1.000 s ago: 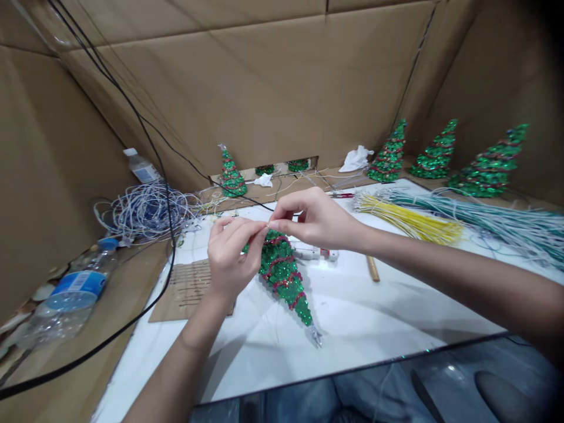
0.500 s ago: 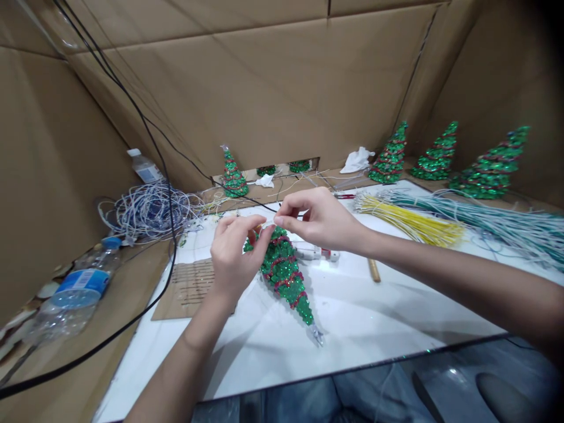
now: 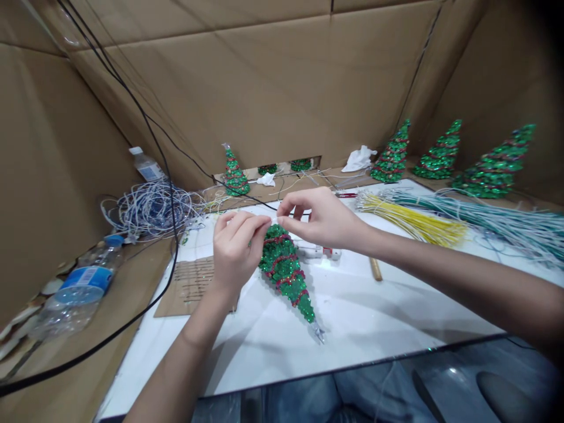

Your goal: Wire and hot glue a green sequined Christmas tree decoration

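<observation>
A small green tinsel Christmas tree (image 3: pixel 288 270) with red garland lies on its side on the white board (image 3: pixel 352 335). Its silver tip points toward me and its wide base faces away. Just beyond the base, my left hand (image 3: pixel 238 244) has thumb and fingers pinched together. Close beside it, my right hand (image 3: pixel 315 217) is pinched too, its fingertips almost meeting the left ones. Something thin and pale shows faintly between the fingertips, too small to name. My left hand partly covers the edge of the tree's base.
Yellow wires (image 3: pixel 414 223) and green-white wires (image 3: pixel 497 220) lie at the right. A tangle of white wire (image 3: pixel 150 205), a plastic bottle (image 3: pixel 83 288) and ridged cardboard (image 3: pixel 189 288) are at the left. Several trees (image 3: pixel 392 155) stand along the back. A black cable (image 3: pixel 170 252) crosses the left side.
My left fingers have closed from a looser pinch, with the thumb now tucked against them. My right hand stays nearly in place, and the tree lies as before.
</observation>
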`<state>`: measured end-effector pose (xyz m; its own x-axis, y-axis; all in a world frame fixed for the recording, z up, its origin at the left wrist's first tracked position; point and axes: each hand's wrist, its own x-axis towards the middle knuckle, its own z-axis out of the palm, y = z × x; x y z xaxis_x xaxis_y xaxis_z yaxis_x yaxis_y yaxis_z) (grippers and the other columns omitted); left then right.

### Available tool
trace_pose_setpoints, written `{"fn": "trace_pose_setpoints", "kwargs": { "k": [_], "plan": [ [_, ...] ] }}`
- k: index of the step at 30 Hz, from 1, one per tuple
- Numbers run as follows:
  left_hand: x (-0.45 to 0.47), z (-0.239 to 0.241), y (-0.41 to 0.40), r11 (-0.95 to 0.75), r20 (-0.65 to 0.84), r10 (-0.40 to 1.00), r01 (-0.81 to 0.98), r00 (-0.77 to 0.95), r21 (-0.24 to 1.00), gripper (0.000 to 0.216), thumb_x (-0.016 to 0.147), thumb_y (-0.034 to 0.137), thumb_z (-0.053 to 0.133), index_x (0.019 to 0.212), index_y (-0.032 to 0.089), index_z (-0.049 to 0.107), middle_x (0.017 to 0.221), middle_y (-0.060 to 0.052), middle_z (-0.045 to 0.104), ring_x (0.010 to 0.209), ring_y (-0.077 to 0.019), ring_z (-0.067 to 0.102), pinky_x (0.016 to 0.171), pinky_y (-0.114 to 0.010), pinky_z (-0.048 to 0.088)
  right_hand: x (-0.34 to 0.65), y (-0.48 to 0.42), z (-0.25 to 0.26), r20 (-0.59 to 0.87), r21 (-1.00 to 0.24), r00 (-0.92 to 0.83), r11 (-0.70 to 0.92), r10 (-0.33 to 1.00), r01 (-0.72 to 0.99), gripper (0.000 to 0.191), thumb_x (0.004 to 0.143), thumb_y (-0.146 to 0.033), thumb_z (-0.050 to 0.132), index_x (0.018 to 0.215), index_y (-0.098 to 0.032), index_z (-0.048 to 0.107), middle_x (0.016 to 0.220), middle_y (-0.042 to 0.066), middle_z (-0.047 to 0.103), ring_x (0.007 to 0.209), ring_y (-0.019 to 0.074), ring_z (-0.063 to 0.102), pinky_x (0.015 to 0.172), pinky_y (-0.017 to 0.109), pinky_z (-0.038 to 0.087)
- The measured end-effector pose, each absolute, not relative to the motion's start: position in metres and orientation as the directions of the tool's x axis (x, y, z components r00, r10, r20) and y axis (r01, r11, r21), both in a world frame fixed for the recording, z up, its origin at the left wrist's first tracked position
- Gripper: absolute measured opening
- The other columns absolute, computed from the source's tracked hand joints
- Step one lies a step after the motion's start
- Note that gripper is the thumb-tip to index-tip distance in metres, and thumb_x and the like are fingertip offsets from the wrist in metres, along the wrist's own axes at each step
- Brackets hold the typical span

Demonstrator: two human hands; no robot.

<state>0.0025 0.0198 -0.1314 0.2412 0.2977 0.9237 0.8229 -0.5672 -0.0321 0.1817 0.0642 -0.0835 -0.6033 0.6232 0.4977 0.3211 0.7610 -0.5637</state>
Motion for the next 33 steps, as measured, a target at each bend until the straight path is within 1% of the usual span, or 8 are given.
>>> {"fn": "trace_pose_setpoints", "kwargs": {
  "k": [3, 6, 16, 18, 21, 22, 27, 33],
  "plan": [
    [0.003, -0.132, 0.02, -0.586, 0.923, 0.28, 0.809, 0.263, -0.053, 0.013, 0.08, 0.01, 0.065, 0.09, 0.019, 0.065, 0.079, -0.003, 0.071, 0.073, -0.016, 0.062, 0.077, -0.033, 0.048, 0.182, 0.065, -0.083, 0.426, -0.598, -0.664, 0.742, 0.615, 0.304, 0.017, 0.081, -0.024, 0.058, 0.087, -0.014, 0.071, 0.069, 0.001, 0.067, 0.059, 0.0088, 0.056, 0.057, 0.022, 0.041],
    [0.003, -0.135, 0.022, -0.6, 0.926, 0.286, 0.799, 0.246, -0.028, 0.015, 0.08, 0.011, 0.066, 0.094, 0.018, 0.067, 0.081, -0.004, 0.071, 0.074, -0.0166, 0.062, 0.074, -0.032, 0.049, 0.186, 0.066, -0.08, 0.452, -0.599, -0.651, 0.748, 0.61, 0.285, 0.015, 0.081, -0.02, 0.058, 0.08, -0.013, 0.071, 0.06, -0.001, 0.063, 0.054, 0.0075, 0.052, 0.055, 0.022, 0.04],
    [-0.004, -0.137, 0.028, -0.573, 0.928, 0.315, 0.819, 0.2, 0.018, 0.012, 0.082, 0.012, 0.064, 0.092, 0.016, 0.07, 0.079, -0.006, 0.068, 0.075, -0.0172, 0.061, 0.071, -0.032, 0.05, 0.216, 0.076, -0.071, 0.581, -0.659, -0.329, 0.668, 0.744, 0.346, 0.008, 0.071, -0.017, 0.061, 0.064, -0.015, 0.064, 0.057, 0.001, 0.061, 0.052, 0.0106, 0.053, 0.048, 0.025, 0.043],
    [-0.004, -0.138, 0.028, -0.571, 0.922, 0.329, 0.821, 0.205, 0.022, 0.012, 0.081, 0.012, 0.064, 0.091, 0.016, 0.069, 0.079, -0.006, 0.068, 0.074, -0.0169, 0.061, 0.071, -0.032, 0.05, 0.214, 0.075, -0.074, 0.569, -0.62, -0.391, 0.69, 0.723, 0.373, 0.008, 0.071, -0.019, 0.063, 0.074, -0.014, 0.069, 0.066, 0.003, 0.067, 0.059, 0.0129, 0.059, 0.055, 0.026, 0.047],
    [-0.003, -0.141, 0.028, -0.568, 0.916, 0.339, 0.823, 0.214, 0.019, 0.013, 0.082, 0.014, 0.064, 0.092, 0.018, 0.07, 0.078, -0.005, 0.068, 0.074, -0.0167, 0.061, 0.072, -0.031, 0.05, 0.206, 0.07, -0.079, 0.541, -0.507, -0.517, 0.748, 0.663, 0.429, 0.028, 0.076, -0.029, 0.064, 0.099, -0.015, 0.072, 0.086, 0.006, 0.074, 0.077, 0.0175, 0.066, 0.071, 0.03, 0.05],
    [-0.002, -0.142, 0.028, -0.57, 0.913, 0.341, 0.822, 0.222, 0.013, 0.013, 0.082, 0.014, 0.064, 0.093, 0.019, 0.07, 0.078, -0.004, 0.068, 0.074, -0.0166, 0.061, 0.073, -0.031, 0.05, 0.202, 0.068, -0.081, 0.528, -0.466, -0.549, 0.762, 0.648, 0.45, 0.03, 0.079, -0.033, 0.063, 0.101, -0.016, 0.072, 0.087, 0.006, 0.075, 0.078, 0.0179, 0.067, 0.072, 0.031, 0.049],
    [0.0, -0.144, 0.028, -0.563, 0.908, 0.353, 0.826, 0.228, 0.011, 0.013, 0.083, 0.016, 0.063, 0.094, 0.02, 0.07, 0.077, -0.004, 0.068, 0.074, -0.0165, 0.061, 0.073, -0.031, 0.05, 0.193, 0.066, -0.083, 0.508, -0.332, -0.646, 0.822, 0.569, 0.463, 0.018, 0.083, -0.024, 0.057, 0.081, -0.019, 0.074, 0.073, 0.002, 0.073, 0.064, 0.0139, 0.062, 0.06, 0.026, 0.041],
    [-0.007, -0.145, 0.033, -0.529, 0.924, 0.344, 0.847, 0.167, 0.044, 0.019, 0.083, 0.013, 0.063, 0.099, 0.02, 0.07, 0.082, -0.005, 0.067, 0.077, -0.0168, 0.061, 0.071, -0.03, 0.051, 0.211, 0.08, -0.074, 0.59, -0.288, -0.555, 0.795, 0.586, 0.534, 0.017, 0.08, -0.023, 0.058, 0.076, -0.018, 0.073, 0.071, 0.004, 0.071, 0.064, 0.0163, 0.061, 0.058, 0.029, 0.038]
  ]
}}
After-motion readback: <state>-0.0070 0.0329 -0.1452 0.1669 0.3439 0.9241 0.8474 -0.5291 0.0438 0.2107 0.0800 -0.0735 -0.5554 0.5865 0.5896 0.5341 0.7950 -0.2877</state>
